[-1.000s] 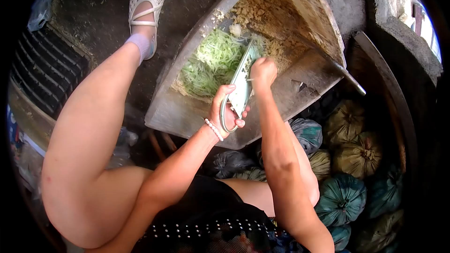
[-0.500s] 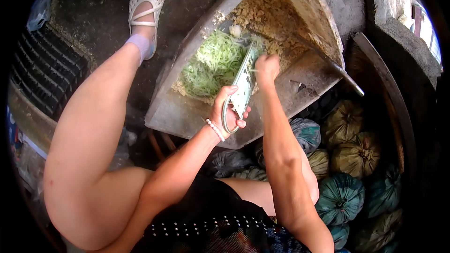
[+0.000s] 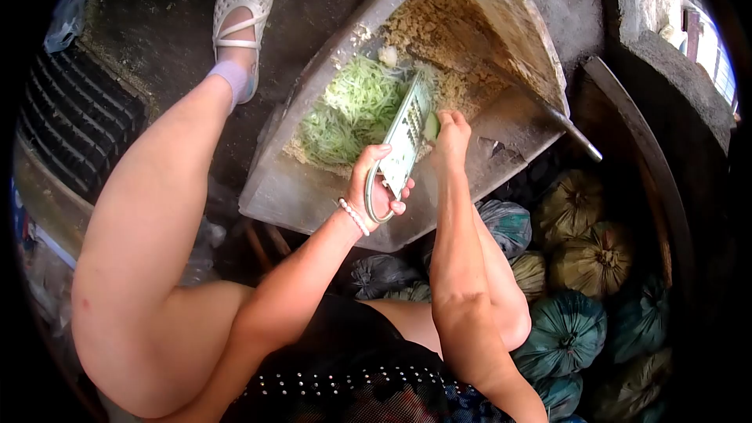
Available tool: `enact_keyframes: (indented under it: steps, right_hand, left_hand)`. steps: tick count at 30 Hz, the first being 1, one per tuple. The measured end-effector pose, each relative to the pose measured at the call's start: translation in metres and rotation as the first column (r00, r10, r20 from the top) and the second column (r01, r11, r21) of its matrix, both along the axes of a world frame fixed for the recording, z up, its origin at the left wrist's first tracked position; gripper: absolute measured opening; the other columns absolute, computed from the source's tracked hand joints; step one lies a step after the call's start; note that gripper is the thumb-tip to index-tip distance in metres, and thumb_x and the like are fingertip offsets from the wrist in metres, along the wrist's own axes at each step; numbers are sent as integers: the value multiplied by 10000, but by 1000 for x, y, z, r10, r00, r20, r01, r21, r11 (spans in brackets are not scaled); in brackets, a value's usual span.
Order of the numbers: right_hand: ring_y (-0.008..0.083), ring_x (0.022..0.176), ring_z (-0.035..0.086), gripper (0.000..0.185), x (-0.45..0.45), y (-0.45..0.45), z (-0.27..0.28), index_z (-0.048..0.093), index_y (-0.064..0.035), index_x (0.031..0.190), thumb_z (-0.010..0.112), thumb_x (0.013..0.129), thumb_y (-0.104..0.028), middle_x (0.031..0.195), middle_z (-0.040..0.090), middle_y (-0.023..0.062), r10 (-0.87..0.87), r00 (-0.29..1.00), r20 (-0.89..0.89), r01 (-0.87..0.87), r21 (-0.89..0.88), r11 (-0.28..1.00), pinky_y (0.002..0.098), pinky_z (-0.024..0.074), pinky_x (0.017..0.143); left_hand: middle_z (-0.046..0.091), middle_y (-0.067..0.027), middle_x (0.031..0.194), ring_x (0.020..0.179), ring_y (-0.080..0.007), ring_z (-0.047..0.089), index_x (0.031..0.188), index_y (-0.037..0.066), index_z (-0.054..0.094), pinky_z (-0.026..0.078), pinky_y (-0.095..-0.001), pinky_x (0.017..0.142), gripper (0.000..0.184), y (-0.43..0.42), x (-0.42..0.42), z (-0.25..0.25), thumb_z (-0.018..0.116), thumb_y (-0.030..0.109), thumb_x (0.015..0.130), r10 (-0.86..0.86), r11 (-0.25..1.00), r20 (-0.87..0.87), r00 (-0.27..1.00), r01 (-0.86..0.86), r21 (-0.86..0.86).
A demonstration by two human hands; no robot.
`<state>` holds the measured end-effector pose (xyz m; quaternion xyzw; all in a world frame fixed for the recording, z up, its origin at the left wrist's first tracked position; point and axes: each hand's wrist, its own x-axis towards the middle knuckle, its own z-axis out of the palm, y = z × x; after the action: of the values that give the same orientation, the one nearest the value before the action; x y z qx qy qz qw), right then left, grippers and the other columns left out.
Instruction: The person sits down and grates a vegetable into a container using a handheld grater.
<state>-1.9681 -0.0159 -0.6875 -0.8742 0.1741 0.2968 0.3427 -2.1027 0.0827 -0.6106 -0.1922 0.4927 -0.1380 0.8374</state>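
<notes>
My left hand [image 3: 363, 180] is closed round the looped handle of a flat metal grater [image 3: 406, 135], which is held tilted over the trough [image 3: 274, 200]. On the grater's right side, my right hand [image 3: 452, 142] grips a pale green piece of vegetable [image 3: 432, 126]; its kind cannot be made out, and the fingers partly hide it. A heap of pale green shreds [image 3: 348, 106] lies to the left of the grater, inside the trough. Brown crumbly meal [image 3: 439, 23] coats the trough's far part.
A metal rod or handle [image 3: 576, 131] sticks out over the trough's right edge. Several tied plastic bags [image 3: 568, 333] are piled at the lower right, near my leg. A black ribbed object [image 3: 66, 121] is at the left, and a curved wall [image 3: 681, 78] stands at the right.
My right hand has moved slightly down along the grater and its fingers have turned, so the green piece now shows. The left hand keeps its hold on the handle. The view has shifted slightly.
</notes>
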Motion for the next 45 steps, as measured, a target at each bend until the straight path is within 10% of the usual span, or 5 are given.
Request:
enact_keyframes:
  steps: [3,6,17,32,45]
  right_hand:
    - [205,623,527,361,-23,-16,16,594,39,779,550,943,-279,659,580,119,-104,990,-92,121,200,972,354,437,626]
    - [256,765,548,415,-36,-14,36,658,-5,834,504,965,-368,690,571,146,401,898,183,-390,-94,916,394,435,702]
    - [429,663,568,279,-55,10,59,518,9,755,469,944,-189,717,566,237,663,677,319,-557,-367,745,493,452,615]
    - [427,700,616,335,-3,25,-4,612,-2,739,467,919,-245,717,627,232,595,791,143,-481,-456,749,511,476,656]
    - [441,677,605,243,-47,13,88,505,23,915,464,950,-214,734,610,253,495,863,101,-477,-159,864,500,469,632]
  left_hand:
    - [603,-67,825,657,-212,569,1071,117,577,369,-298,451,509,-4,-1,-2,553,534,779,5,1000,20,1000,-5,0]
    - [599,-37,861,647,-212,553,1071,165,580,365,-298,449,468,-2,2,1,550,531,781,2,999,11,1000,-3,37]
    - [594,-29,875,661,-199,546,1059,148,580,359,-288,446,474,-4,2,2,558,528,776,8,991,65,998,-16,135]
    - [608,-93,836,663,-234,569,1085,125,579,364,-295,439,522,-1,0,-3,539,544,776,-10,999,-5,1000,10,37]
    - [621,-14,923,686,-192,560,1145,165,570,368,-286,440,491,2,10,3,509,516,807,66,993,109,992,-76,91]
